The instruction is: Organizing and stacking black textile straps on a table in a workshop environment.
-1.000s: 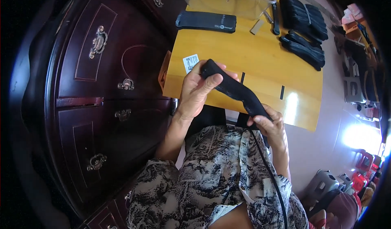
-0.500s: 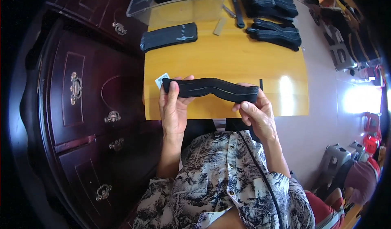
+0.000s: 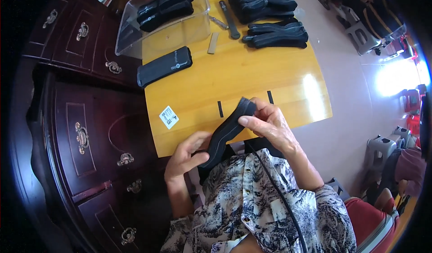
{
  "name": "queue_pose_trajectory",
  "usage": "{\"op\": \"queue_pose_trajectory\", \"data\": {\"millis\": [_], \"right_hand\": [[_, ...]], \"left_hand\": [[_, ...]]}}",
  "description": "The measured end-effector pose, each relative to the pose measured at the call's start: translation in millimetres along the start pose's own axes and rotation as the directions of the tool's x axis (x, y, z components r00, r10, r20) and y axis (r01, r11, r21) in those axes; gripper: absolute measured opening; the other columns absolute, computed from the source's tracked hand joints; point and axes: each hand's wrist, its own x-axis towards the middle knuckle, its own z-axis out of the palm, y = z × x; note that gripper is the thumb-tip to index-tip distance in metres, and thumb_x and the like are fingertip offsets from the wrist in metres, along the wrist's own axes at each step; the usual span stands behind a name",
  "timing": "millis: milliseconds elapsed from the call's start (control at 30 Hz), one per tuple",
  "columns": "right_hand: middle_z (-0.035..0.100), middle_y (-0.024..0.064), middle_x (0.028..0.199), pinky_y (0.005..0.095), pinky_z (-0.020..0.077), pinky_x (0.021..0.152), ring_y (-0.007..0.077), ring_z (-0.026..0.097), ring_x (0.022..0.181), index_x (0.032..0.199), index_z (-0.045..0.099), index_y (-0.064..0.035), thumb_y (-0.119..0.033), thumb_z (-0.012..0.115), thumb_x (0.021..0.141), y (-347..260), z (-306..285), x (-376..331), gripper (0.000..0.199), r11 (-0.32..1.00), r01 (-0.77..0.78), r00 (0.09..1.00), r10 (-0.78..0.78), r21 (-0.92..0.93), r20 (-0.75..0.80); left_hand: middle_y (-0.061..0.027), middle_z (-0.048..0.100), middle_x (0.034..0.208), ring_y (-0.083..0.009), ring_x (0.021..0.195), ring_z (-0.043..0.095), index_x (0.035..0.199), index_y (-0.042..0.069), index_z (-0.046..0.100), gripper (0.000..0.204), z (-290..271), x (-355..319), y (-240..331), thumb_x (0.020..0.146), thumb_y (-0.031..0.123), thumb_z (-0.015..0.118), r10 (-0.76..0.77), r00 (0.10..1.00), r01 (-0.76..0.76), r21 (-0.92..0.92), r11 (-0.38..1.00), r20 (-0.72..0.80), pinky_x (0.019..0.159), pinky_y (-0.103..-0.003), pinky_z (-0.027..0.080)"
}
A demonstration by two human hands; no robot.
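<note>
A folded black fabric strap (image 3: 226, 131) with a wavy seam slants over the near edge of the table, between my two hands. My right hand (image 3: 275, 128) pinches its upper end between thumb and fingers. Around the lower end, close to my shirt, my left hand (image 3: 186, 155) is closed with the thumb on the near side. A white printed label (image 3: 168, 117) lies on the table to the left of the strap. Just beyond the strap are two short black strips (image 3: 220, 109) on the tabletop.
The yellow table (image 3: 297, 82) bears a flat black sleeve (image 3: 165, 66), a tan strip (image 3: 213, 43), a narrow black band (image 3: 229, 21) and bundles of black straps (image 3: 261, 2). A clear plastic box (image 3: 175, 32) holds more. Dark drawers (image 3: 81, 136) stand left; grey stools (image 3: 378, 151) right.
The strap has gone from level to slanted, its left end lowered toward me. My left hand has come down and nearer. The label and both black strips now show fully; the view has turned.
</note>
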Motion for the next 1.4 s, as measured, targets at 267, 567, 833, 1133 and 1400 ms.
{"op": "queue_pose_trajectory", "data": {"millis": [267,567,833,1133,1400], "right_hand": [[0.05,-0.0063,0.066,0.0186,0.0341,0.05,0.0024,0.044,0.058,0.097,0.063,-0.007,-0.038,0.072,0.084,19.5,6.5,18.7,0.035,0.977,-0.009,1.0,0.014,0.211,-0.024],[0.059,-0.0009,0.079,0.0189,0.0445,0.057,0.0057,0.056,0.069,0.096,0.062,-0.0025,-0.028,0.07,0.087,23.7,1.2,18.5,0.028,0.968,-0.052,0.999,0.047,0.247,0.027],[0.059,0.0031,0.086,0.0198,0.0493,0.06,0.0089,0.061,0.07,0.113,0.056,0.0016,-0.023,0.065,0.09,7.1,-45.8,20.1,0.035,0.931,0.094,0.976,-0.016,0.353,-0.218],[0.058,0.0066,0.085,0.024,0.0576,0.072,0.0204,0.069,0.084,0.091,0.051,-0.0007,-0.02,0.065,0.091,-22.6,-159.9,86.2,0.024,0.822,0.481,0.775,-0.235,0.305,-0.587],[0.064,0.0116,0.081,0.0216,0.0574,0.053,0.0222,0.071,0.074,0.092,0.053,0.0018,-0.031,0.074,0.083,-40.8,-181.2,128.2,0.04,0.936,0.31,0.693,-0.101,0.168,-0.714]], "left_hand": [[-0.0027,0.063,0.099,-0.0064,0.088,0.057,0.106,-0.001,0.059,0.021,34.9,44.8,5.1,0.089,0.009,0.066,0.022,0.981,0.008,0.148,0.989,-0.194,0.077,-0.021,0.047],[-0.0064,0.064,0.092,-0.0116,0.082,0.062,0.104,-0.001,0.057,0.021,38.7,51.1,3.4,0.09,0.013,0.065,0.041,0.96,-0.039,0.012,0.999,-0.276,0.071,-0.026,0.052],[-0.0079,0.061,0.078,-0.0147,0.067,0.06,0.105,0.0,0.054,0.026,28.5,50.0,3.5,0.094,0.024,0.057,0.076,0.913,-0.037,0.105,0.994,-0.401,0.061,-0.029,0.051],[-0.0084,0.063,0.079,-0.0151,0.068,0.061,0.102,0.0,0.054,0.023,25.8,38.1,-8.2,0.093,0.02,0.061,0.037,0.914,-0.02,0.046,0.999,-0.404,0.064,-0.028,0.051],[-0.0088,0.063,0.08,-0.0151,0.069,0.061,0.103,-0.001,0.054,0.023,39.8,40.9,-12.6,0.092,0.018,0.062,-0.016,0.934,0.015,-0.006,1.0,-0.358,0.066,-0.028,0.052]]}}
